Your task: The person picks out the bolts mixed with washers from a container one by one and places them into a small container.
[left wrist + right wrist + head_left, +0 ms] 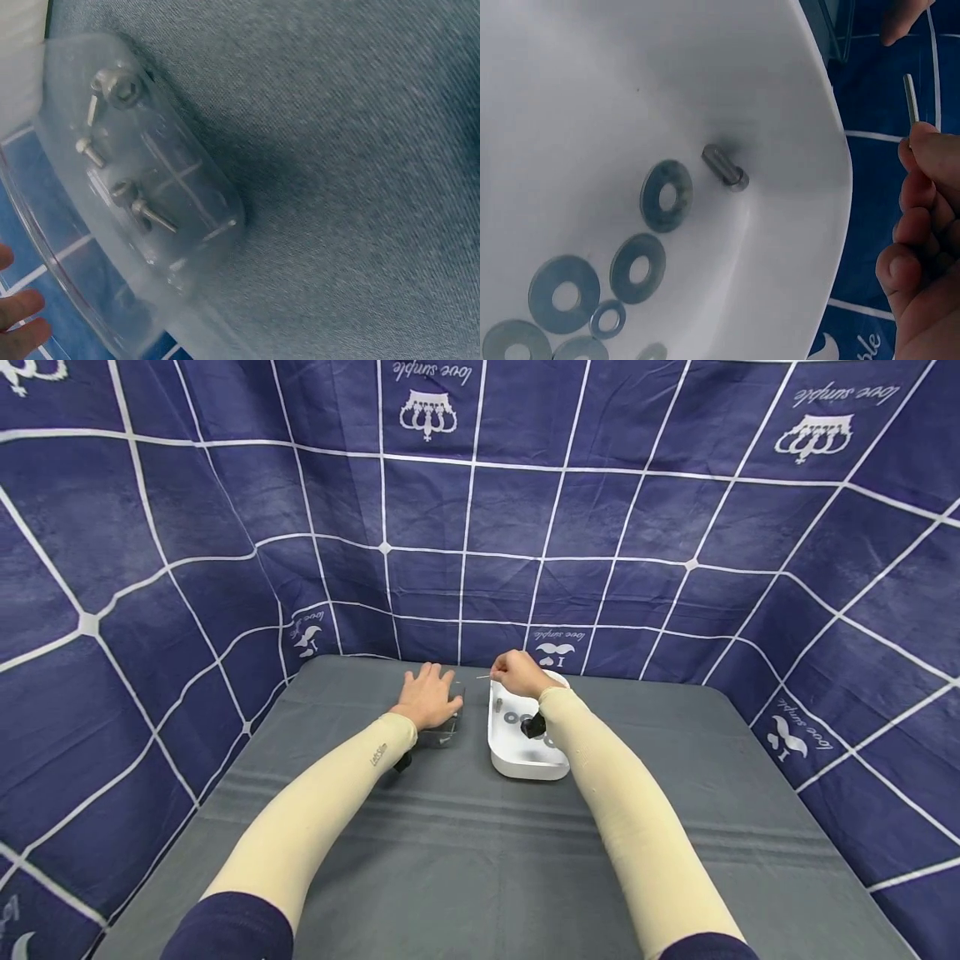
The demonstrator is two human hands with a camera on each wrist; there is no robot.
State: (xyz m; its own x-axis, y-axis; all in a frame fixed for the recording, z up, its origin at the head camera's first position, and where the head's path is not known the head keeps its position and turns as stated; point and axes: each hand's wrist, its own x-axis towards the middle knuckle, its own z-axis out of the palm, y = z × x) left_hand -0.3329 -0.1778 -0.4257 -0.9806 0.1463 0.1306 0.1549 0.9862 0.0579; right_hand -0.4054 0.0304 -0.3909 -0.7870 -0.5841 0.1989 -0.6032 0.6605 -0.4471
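Observation:
My left hand (425,696) is over a clear plastic box (444,739), its fingers straight and spread. In the left wrist view, several small metal bolts (156,217) show inside that box, and only fingertips (22,306) come into the picture. My right hand (520,674) is above the far left part of a white tray (529,768). Between thumb and forefinger it pinches a thin metal rod (910,97), whose lower end is hidden in the grip. Inside the tray lie several flat washers (536,289) and a short thick metal bolt (721,165).
Grey cloth (450,860) covers the table, with the box and tray side by side near its far edge. A dark blue curtain (570,510) with white lines hangs behind and along both sides.

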